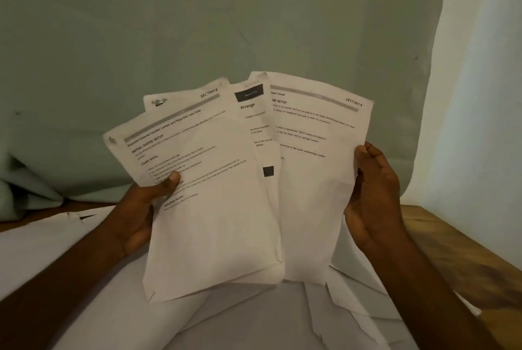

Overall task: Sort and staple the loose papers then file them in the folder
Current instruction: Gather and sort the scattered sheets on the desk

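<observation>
- The loose papers (214, 208) are held up in the air as a fan, in front of the person and above the table (452, 242).
- The left hand (138, 214) grips the left side of the fan. Its thumb (169, 183) presses on the front of the front sheet (197, 169), near its left edge; the other fingers are behind the paper, so I cannot tell how they lie.
- The right hand (375, 197) holds the right sheet (316, 152) by its right edge. The thumb lies along that edge on the front and the other fingers are curled behind it, so the edge is pinched between them.
- The front sheet is tilted to the left and shows the headings "INITIAL SCENE SETUP" and "TASK GOAL" (the small text is too blurred to read).
- Behind it another sheet (209, 92) shows only its top part, marked "SECTION 4".
- In the middle, a sheet (254, 123) with a dark block and the word "Arrange" stands between the left sheets and the right one.
- The right sheet is marked "SECTION 3" at its upper right corner.
- Below the hands, more white sheets (353, 307) lie flat and overlapping on the wooden table.
- Behind everything hangs a pale green cloth (197, 25).
</observation>
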Action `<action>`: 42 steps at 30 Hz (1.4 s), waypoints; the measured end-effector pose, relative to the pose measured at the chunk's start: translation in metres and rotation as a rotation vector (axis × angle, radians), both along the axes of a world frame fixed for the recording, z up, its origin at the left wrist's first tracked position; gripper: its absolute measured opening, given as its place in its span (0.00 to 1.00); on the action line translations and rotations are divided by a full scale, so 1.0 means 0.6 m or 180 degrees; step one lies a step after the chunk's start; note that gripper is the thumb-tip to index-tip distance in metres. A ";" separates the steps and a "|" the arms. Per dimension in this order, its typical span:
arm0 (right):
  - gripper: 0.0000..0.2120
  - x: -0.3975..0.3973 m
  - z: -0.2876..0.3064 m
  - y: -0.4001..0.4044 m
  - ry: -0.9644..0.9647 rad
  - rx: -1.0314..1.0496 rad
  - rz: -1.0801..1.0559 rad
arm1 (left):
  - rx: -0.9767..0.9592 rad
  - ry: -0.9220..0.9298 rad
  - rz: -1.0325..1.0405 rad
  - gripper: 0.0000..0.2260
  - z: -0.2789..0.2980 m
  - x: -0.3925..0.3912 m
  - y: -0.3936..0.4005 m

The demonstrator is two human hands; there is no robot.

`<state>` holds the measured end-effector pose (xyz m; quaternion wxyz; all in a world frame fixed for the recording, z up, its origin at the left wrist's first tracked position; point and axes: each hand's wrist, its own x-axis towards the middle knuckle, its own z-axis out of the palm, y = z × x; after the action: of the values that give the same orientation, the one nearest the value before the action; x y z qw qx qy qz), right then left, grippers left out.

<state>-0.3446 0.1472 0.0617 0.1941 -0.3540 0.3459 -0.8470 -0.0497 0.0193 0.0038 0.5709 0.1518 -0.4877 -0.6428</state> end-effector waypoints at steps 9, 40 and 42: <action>0.18 0.001 -0.011 -0.005 -0.0206 0.0227 0.0335 | -0.0089 -0.0204 -0.0014 0.18 0.003 -0.006 0.007; 0.16 0.031 -0.040 -0.007 0.0807 0.0808 0.0817 | 0.0035 -0.0089 -0.0068 0.20 -0.022 -0.027 0.001; 0.17 0.035 -0.046 -0.009 0.0910 0.0893 0.0654 | -0.0060 -0.0139 -0.0139 0.20 -0.019 -0.032 0.007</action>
<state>-0.3234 0.1421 0.0341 0.2756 -0.4734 0.4464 -0.7075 -0.0691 0.0234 -0.0075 0.5473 0.1498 -0.5092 -0.6470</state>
